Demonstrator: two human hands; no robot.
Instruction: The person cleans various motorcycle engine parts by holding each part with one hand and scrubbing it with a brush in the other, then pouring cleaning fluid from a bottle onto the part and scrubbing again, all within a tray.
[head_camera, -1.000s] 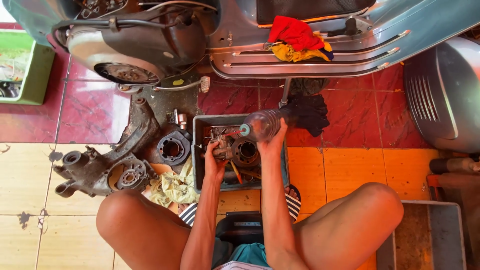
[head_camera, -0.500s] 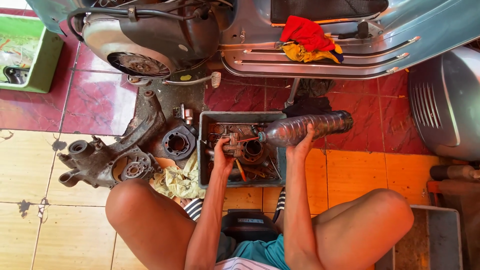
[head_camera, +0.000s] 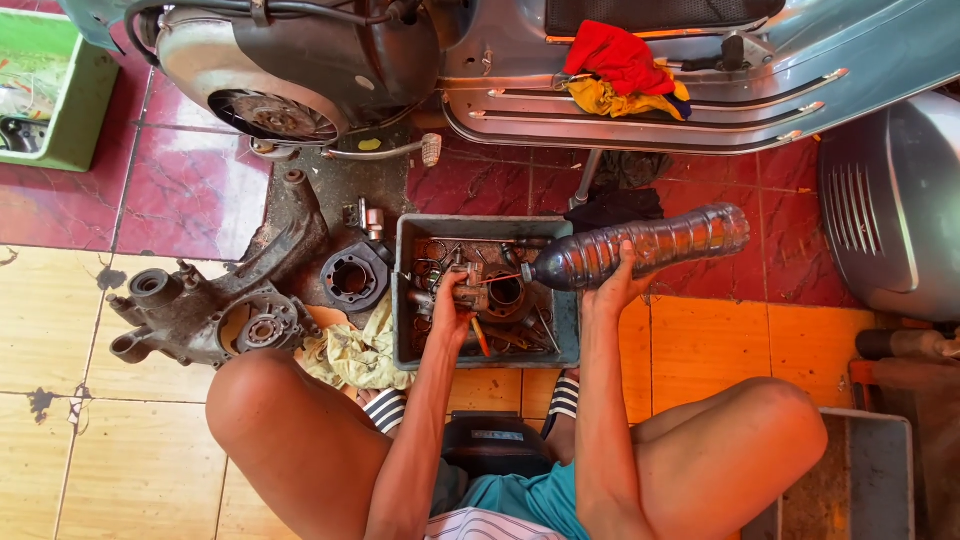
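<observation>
My left hand (head_camera: 452, 306) grips a small grimy metal engine part (head_camera: 468, 290) over a grey plastic tray (head_camera: 402, 300) filled with oily parts and tools. My right hand (head_camera: 612, 282) holds a ribbed clear plastic bottle of dark liquid (head_camera: 640, 246), tipped on its side. Its thin nozzle points left at the part in my left hand. I sit low with both knees spread around the tray.
A dirty engine crankcase (head_camera: 205, 312) and a black cylinder (head_camera: 352, 275) lie left of the tray, beside a yellowish rag (head_camera: 355, 355). A blue-grey scooter (head_camera: 520, 60) with red and yellow cloths (head_camera: 620, 65) spans the top. A green crate (head_camera: 50, 90) sits top left, a grey side panel (head_camera: 890, 200) at right.
My right hand has tipped the bottle from nearly end-on to lying sideways, its nozzle now aimed at the part. My left hand has kept its hold over the tray.
</observation>
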